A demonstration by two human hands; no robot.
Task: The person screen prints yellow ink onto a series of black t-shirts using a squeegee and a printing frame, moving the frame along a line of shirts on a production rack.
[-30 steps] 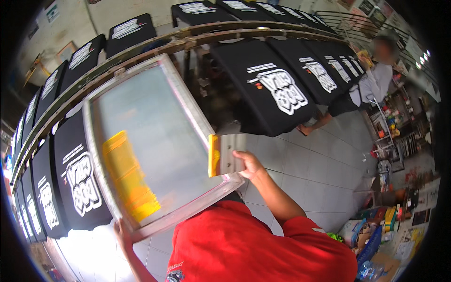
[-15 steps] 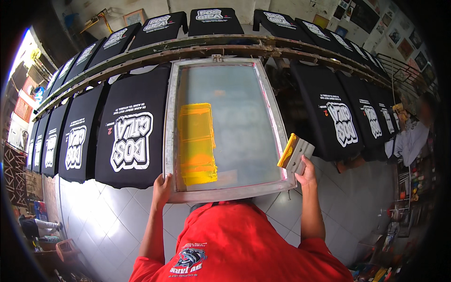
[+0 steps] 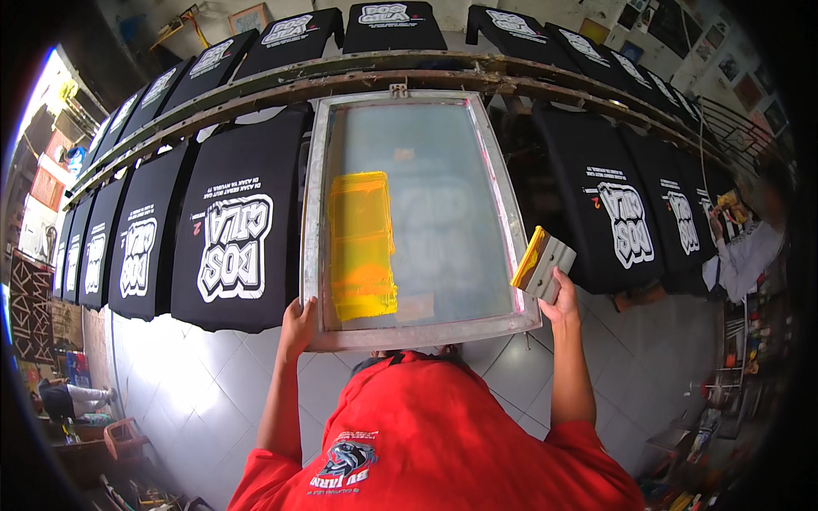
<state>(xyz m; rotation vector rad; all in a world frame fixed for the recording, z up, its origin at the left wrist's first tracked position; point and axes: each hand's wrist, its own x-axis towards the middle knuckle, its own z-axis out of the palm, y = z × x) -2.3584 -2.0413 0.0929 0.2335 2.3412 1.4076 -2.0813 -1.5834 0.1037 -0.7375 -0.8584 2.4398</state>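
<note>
A metal-framed printing screen (image 3: 426,335) lies in front of me, its far edge at a hinge-like clamp on the rail. Yellow ink (image 3: 360,247) covers a tall patch on the left part of its pale mesh (image 3: 452,221). My left hand (image 3: 296,325) is closed around the frame's near left corner. In my right hand (image 3: 562,298) is a squeegee (image 3: 550,264) with a grey holder and a blade coated in yellow ink. It is held tilted beside the frame's near right corner. Whether my right fingers also touch the frame, I cannot tell.
Black T-shirts with white prints lie in rows, one shirt (image 3: 234,230) left of the screen and another (image 3: 605,196) to its right. Long rusty rails (image 3: 341,72) run across behind the screen. Another person (image 3: 741,255) stands at the right. Below is a tiled floor (image 3: 221,383).
The whole scene sits slightly higher in the picture. Both hands keep their hold on the frame and the squeegee; the squeegee has shifted a little to the right.
</note>
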